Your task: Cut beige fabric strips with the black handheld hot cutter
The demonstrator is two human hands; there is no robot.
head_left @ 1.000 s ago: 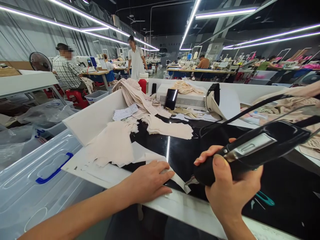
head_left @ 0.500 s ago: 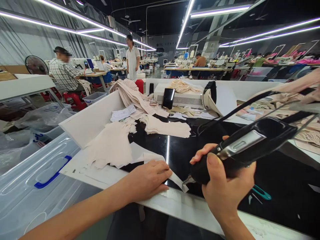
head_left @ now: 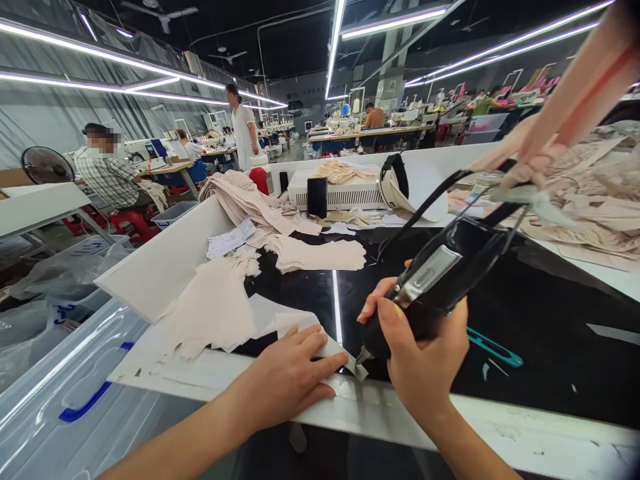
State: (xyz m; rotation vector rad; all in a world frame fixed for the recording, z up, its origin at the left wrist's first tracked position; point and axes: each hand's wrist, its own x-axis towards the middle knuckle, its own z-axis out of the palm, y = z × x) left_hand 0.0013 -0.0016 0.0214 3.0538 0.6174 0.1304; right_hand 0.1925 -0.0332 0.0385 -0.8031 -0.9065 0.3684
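Worktable (head_left: 560,287), with a glossy black top, a white front border and raised white walls. A translucent lidded bin (head_left: 55,367) with a blue handle stands beside its left end. A larger stack of pale cut fabric (head_left: 213,307) lies at the table's left; a narrower stack (head_left: 320,255) lies behind the hands. At the rear wall sits a white vented box (head_left: 350,193). The black handheld tool (head_left: 453,280), tilted with its metal tip downward, is in the right hand (head_left: 425,353), whose fingers wrap around its body. The left hand (head_left: 295,370) lies palm down, fingers extended and slightly spread, on the pale strip (head_left: 332,344) near the front border, gripping nothing visible. The tool's tip meets the strip's right end. A dark phone (head_left: 317,198) leans upright against the vented box. Right of the right hand lie a teal implement (head_left: 495,347) and small white scraps (head_left: 485,371).
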